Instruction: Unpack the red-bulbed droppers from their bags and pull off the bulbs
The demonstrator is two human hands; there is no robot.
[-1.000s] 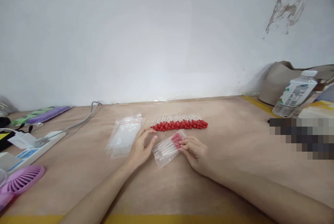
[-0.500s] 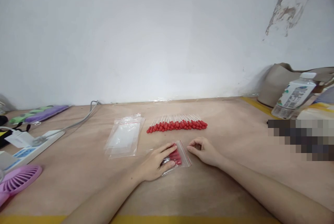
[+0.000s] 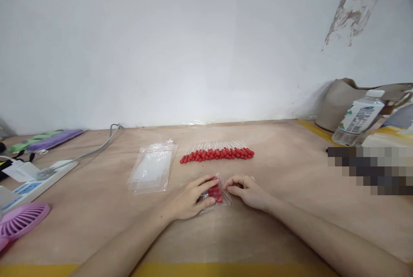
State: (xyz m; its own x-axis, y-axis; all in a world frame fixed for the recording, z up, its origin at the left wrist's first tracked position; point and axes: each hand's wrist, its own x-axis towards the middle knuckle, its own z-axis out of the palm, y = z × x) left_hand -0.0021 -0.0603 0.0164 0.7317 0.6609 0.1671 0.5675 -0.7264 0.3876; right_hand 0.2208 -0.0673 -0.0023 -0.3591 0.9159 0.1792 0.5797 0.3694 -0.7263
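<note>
A small clear zip-lock bag [image 3: 228, 200] lies flat on the table with several red-headed pieces [image 3: 214, 191] inside. My left hand [image 3: 195, 197] is over its left part, thumb and fingers spread around the red pieces and holding it down. At the bag's zip edge on the right, my right hand [image 3: 243, 189] has its thumb and index finger pinched together on the strip. Beyond both hands is a row of thin white sticks with red heads [image 3: 217, 154]. A stack of flat clear zip-lock bags [image 3: 153, 167] lies to the left of that row.
On the left are a power strip [image 3: 60, 173] with a grey cable [image 3: 97, 148], a pink fan [image 3: 24, 223] and a purple pouch [image 3: 56, 140]. A plastic bottle [image 3: 359, 118] and a beige bag [image 3: 332, 105] stand at the right. A wall [image 3: 193, 53] rises behind the table.
My right hand has moved left, from just beside the bag onto its zip edge, which now bends slightly. My left hand stays on the bag. The view has shifted a little.
</note>
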